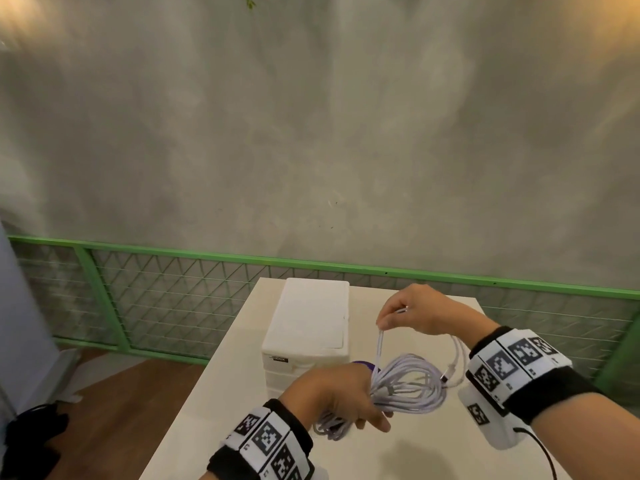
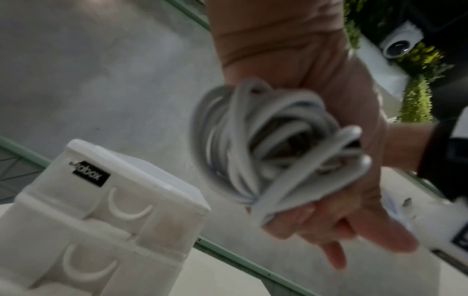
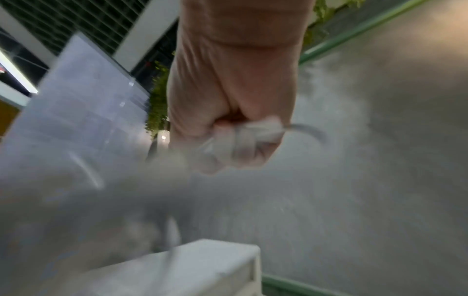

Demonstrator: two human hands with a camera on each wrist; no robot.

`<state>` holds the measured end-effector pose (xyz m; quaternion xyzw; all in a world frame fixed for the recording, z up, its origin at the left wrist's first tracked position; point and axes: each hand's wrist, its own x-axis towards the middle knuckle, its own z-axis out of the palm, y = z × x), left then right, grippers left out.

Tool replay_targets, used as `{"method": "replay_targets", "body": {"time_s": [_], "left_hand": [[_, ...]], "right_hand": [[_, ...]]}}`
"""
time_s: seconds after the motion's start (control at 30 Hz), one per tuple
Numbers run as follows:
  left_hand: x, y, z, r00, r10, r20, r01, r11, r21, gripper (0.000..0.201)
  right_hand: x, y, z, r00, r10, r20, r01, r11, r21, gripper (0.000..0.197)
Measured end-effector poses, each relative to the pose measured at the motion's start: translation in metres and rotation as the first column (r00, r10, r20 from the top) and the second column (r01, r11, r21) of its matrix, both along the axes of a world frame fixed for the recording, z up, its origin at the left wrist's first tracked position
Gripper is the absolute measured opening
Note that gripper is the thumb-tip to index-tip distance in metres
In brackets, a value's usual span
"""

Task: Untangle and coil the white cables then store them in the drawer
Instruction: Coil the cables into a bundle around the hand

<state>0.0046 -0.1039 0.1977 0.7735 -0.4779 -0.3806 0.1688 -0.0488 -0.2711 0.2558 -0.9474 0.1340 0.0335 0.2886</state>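
My left hand (image 1: pixel 341 398) grips a coiled bundle of white cables (image 1: pixel 405 386) just above the table, right of the drawer unit. The left wrist view shows the same bundle (image 2: pixel 266 144) wrapped over my curled fingers (image 2: pixel 303 218). Above it, my right hand (image 1: pixel 412 315) pinches a loose strand of the cable (image 1: pixel 380 344) that runs down into the coil; in the blurred right wrist view that fist (image 3: pixel 235 140) is closed on white cable. A small white stacked drawer unit (image 1: pixel 308 327) stands at the table's back left, and its drawers (image 2: pixel 108 216) look closed.
The white table (image 1: pixel 228 393) ends at its left edge, with wooden floor (image 1: pixel 121 386) below. A green mesh railing (image 1: pixel 173 292) and a grey wall run behind. A dark object (image 1: pixel 31 434) lies on the floor at far left.
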Motion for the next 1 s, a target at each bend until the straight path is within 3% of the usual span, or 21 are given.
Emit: {"method": "replay_targets", "body": {"time_s": [0.1,0.2,0.3,0.37,0.47,0.57,0.73,0.9,1.0], "left_hand": [[0.004,0.002,0.009,0.998,0.053,-0.031,-0.056,0.989,-0.133,0.003],[0.017,0.003,0.015,0.985,0.173,0.000,-0.166,0.942,-0.293,0.016],[0.026,0.004,0.016,0.950,0.301,-0.082,-0.309,0.872,-0.380,0.045],[0.028,0.004,0.016,0.912,0.359,-0.198,-0.410,0.805,-0.429,0.051],[0.031,0.004,0.016,0.858,0.434,-0.277,-0.514,0.698,-0.499,0.032],[0.039,0.007,0.014,0.793,0.477,-0.380,-0.610,0.637,-0.472,0.017],[0.049,0.013,0.009,0.741,0.413,-0.529,-0.635,0.689,-0.351,0.010],[0.046,0.010,0.006,0.792,0.457,-0.403,-0.593,0.732,-0.335,0.017],[0.044,0.008,0.000,0.820,0.463,-0.336,-0.560,0.769,-0.308,0.026]], "right_hand": [[-0.004,-0.012,-0.012,0.999,-0.005,-0.036,0.005,1.000,0.012,0.010],[-0.012,-0.017,-0.029,0.995,-0.044,-0.092,0.047,0.999,0.026,0.032],[-0.020,-0.008,-0.049,0.993,-0.070,-0.091,0.092,0.958,0.272,0.029],[-0.023,0.006,-0.056,0.994,-0.056,-0.089,0.087,0.915,0.394,0.030],[-0.028,0.025,-0.060,0.999,-0.012,-0.031,0.025,0.891,0.454,0.039],[-0.032,0.036,-0.059,0.998,0.060,-0.005,-0.051,0.890,0.453,0.029],[-0.039,0.044,-0.051,0.997,0.073,-0.037,-0.047,0.881,0.471,0.022],[-0.043,0.050,-0.047,0.994,0.112,0.007,-0.106,0.910,0.400,0.023],[-0.041,0.050,-0.040,0.991,0.022,0.131,-0.057,0.962,0.269,0.031]]}}
